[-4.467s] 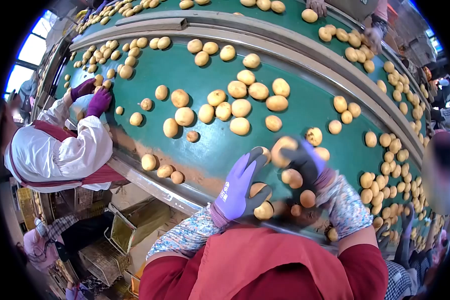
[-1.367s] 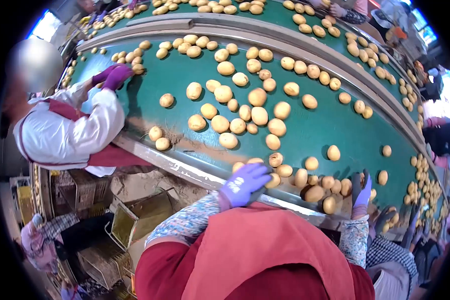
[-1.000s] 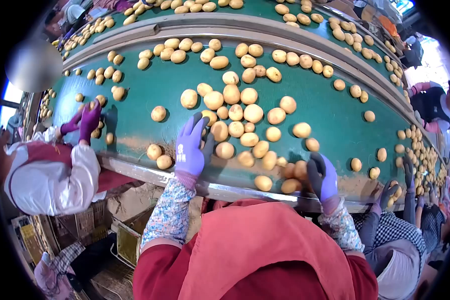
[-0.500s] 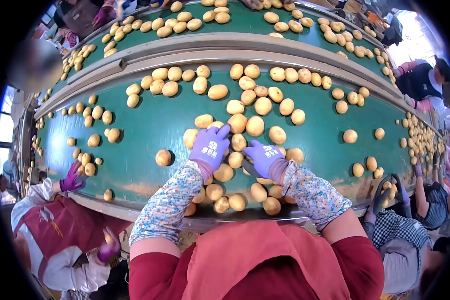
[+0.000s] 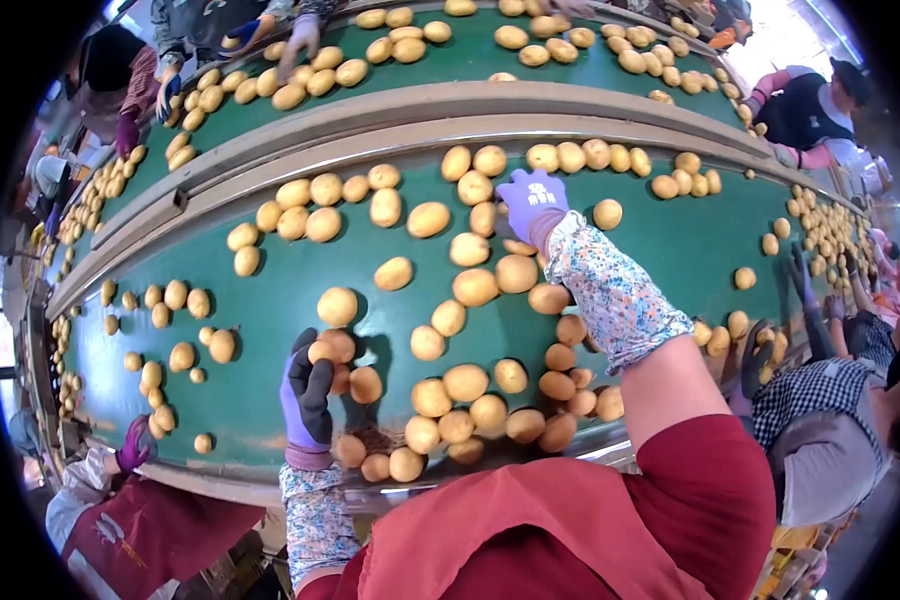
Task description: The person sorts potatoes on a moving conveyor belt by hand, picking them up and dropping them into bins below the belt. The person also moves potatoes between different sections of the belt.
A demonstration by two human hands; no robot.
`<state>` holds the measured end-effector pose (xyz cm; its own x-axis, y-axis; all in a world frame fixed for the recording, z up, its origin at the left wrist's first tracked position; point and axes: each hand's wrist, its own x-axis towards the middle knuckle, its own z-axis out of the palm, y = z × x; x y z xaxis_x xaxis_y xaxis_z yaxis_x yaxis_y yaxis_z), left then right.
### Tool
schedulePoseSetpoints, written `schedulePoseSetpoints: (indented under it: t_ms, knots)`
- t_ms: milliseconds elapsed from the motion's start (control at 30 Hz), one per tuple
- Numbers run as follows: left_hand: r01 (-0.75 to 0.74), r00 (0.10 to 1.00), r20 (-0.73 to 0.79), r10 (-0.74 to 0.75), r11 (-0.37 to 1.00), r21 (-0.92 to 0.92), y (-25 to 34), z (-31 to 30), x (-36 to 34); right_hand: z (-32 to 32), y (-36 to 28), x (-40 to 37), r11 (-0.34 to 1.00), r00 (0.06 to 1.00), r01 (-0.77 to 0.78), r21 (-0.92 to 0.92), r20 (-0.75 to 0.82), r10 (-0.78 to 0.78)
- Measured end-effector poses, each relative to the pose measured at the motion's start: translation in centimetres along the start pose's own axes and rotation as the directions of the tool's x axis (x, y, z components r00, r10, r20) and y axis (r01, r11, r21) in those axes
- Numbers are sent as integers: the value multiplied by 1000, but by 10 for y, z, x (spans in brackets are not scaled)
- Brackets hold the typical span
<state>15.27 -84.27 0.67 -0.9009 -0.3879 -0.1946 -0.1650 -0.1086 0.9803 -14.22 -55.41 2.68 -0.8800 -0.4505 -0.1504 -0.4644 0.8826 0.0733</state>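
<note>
My left hand (image 5: 308,392), in a purple glove with a dark grey palm, is at the near side of the green belt. Its fingers curl around a small potato (image 5: 322,351), and more potatoes (image 5: 365,385) lie right beside it. My right hand (image 5: 533,200), back up in a purple glove, reaches over the far half of the belt. Its fingers are spread above potatoes that it partly hides, with one potato (image 5: 483,218) showing at its left. Between my hands, potatoes (image 5: 465,382) lie in loose clusters and lines.
A raised metal divider (image 5: 400,112) runs along the belt's far side, with a second potato belt (image 5: 420,70) behind it. Co-workers' gloved hands are at the left (image 5: 135,445) and right (image 5: 758,355). A metal edge (image 5: 220,488) borders the near side.
My hands have separated. The left moved left and nearer to me, turned palm inward, and now grips a potato. The right moved farther across the belt. Potatoes between them are spread apart.
</note>
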Motion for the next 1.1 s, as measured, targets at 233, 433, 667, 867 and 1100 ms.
schedulePoseSetpoints:
  t_ms: [233,433,667,867,1100]
  knots:
    - [266,960,272,-70,542,-798,18,-12,-44,-21,-25,-19,988,930,-149,36,344,128]
    - [349,923,384,1,417,-839,-20,-49,-70,11,-31,-112,692,973,-210,690,76,219]
    - [-358,862,401,311,933,45,29,2,-107,-3,-203,-254,-790,858,-453,413,442,-261]
    - [-741,364,851,379,671,19,52,12,-125,67,-274,-337,-766,985,55,641,90,147]
    - [-641,663,665,344,720,266,47,-14,-91,29,-246,-425,-915,843,-199,351,537,22]
